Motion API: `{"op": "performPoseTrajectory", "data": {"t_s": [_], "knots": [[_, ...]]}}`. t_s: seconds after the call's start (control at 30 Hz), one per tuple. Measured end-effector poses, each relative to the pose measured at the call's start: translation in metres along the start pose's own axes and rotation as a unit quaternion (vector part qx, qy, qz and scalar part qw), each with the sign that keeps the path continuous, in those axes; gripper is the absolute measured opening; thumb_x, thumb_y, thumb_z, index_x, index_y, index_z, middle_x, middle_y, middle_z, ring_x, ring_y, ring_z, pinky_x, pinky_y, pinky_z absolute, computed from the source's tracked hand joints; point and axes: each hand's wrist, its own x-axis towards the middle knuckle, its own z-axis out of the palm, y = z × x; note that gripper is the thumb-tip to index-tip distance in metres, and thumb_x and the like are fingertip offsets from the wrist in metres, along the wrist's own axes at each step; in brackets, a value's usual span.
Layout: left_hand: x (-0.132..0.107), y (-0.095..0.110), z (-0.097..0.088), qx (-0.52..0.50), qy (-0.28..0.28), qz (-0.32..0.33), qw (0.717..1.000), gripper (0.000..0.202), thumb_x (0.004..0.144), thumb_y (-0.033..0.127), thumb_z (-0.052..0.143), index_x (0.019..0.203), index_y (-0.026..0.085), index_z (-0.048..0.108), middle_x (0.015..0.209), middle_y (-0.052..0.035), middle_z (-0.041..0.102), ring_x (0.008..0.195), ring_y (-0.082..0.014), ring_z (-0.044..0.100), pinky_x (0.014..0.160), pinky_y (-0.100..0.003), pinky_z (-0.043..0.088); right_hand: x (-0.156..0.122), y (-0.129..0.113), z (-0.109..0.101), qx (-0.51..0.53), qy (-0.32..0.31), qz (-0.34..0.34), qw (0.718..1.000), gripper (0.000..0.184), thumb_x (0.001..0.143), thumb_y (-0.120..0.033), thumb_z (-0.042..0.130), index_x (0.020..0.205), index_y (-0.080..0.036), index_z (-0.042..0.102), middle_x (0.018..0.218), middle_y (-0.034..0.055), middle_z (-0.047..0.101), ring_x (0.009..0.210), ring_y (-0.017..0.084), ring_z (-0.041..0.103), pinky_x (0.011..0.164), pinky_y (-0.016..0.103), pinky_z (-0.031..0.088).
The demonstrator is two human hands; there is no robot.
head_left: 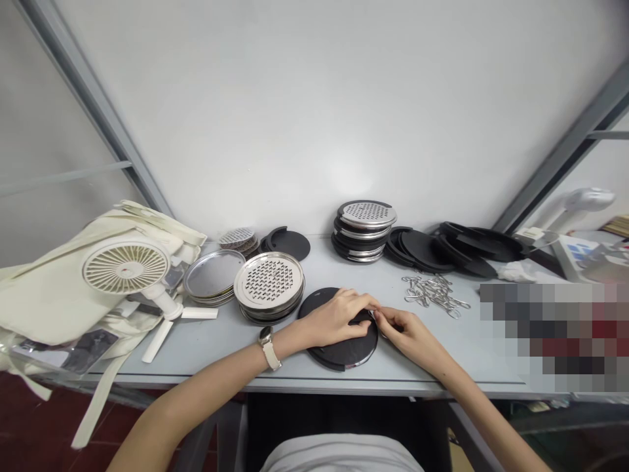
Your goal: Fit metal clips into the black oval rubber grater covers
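Fingers (366, 301) of left hand (337, 317), right hand (411, 335) meet at black disc (344, 352); tips part-hidden, cannot tell grasp.

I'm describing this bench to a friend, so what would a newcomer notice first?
Probably the left hand and right hand, fingertips meeting at the right edge of a black disc near the front of the table. Next, perhaps, the white fan by the cream bag at far left, and the holed silver disc atop a stack left of the hands.
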Motion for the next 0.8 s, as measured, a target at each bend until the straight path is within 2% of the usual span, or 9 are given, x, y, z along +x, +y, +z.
{"op": "performPoseTrajectory", "data": {"t_s": [0.17, 0.37, 0.57, 0.8], "knots": [[0.0, 0.0013, -0.0015, 0.001, 0.001, 0.005, 1.0, 0.032, 0.087, 0.014, 0.054, 0.117, 0.02, 0.049, 0.11, -0.0061, 0.06, 0.104, -0.0211, 0.054, 0.098, -0.034, 0.037, 0.0004, 0.0012, 0.0004, 0.014, -0.004, 0.005, 1.0, 0.036, 0.095, -0.04, 0.039, 0.076, -0.017, 0.059, 0.062, -0.0013, 0.052, 0.061, 0.015, 0.046, 0.056, 0.024, 0.038], [-0.0002, 0.0038, -0.0032, -0.004, -0.003, -0.009, 1.0, 0.032, 0.087, 0.014, 0.054, 0.118, 0.021, 0.049, 0.111, -0.0067, 0.059, 0.107, -0.022, 0.052, 0.096, -0.034, 0.039, 0.0003, 0.003, 0.0014, 0.014, 0.011, 0.005, 1.0, 0.037, 0.094, -0.041, 0.04, 0.065, -0.019, 0.048, 0.057, -0.0042, 0.044, 0.056, 0.012, 0.041, 0.052, 0.023, 0.034], [0.0008, 0.0017, 0.0003, -0.005, 0.012, -0.012, 1.0, 0.033, 0.083, 0.014, 0.056, 0.115, 0.021, 0.049, 0.11, -0.0063, 0.06, 0.109, -0.0227, 0.052, 0.097, -0.035, 0.039, 0.0, 0.0035, 0.0012, 0.009, 0.007, 0.002, 1.0, 0.037, 0.094, -0.041, 0.039, 0.064, -0.019, 0.043, 0.058, -0.0045, 0.04, 0.056, 0.012, 0.038, 0.052, 0.023, 0.032], [0.0011, 0.0009, 0.0028, 0.023, 0.031, 0.008, 0.999, 0.031, 0.083, 0.014, 0.054, 0.113, 0.018, 0.049, 0.109, -0.0075, 0.059, 0.107, -0.0214, 0.053, 0.1, -0.034, 0.037, 0.0002, 0.0005, 0.0005, -0.022, -0.007, -0.014, 1.0, 0.034, 0.095, -0.038, 0.037, 0.069, -0.019, 0.049, 0.061, -0.0024, 0.048, 0.059, 0.014, 0.043, 0.054, 0.024, 0.035]]}}
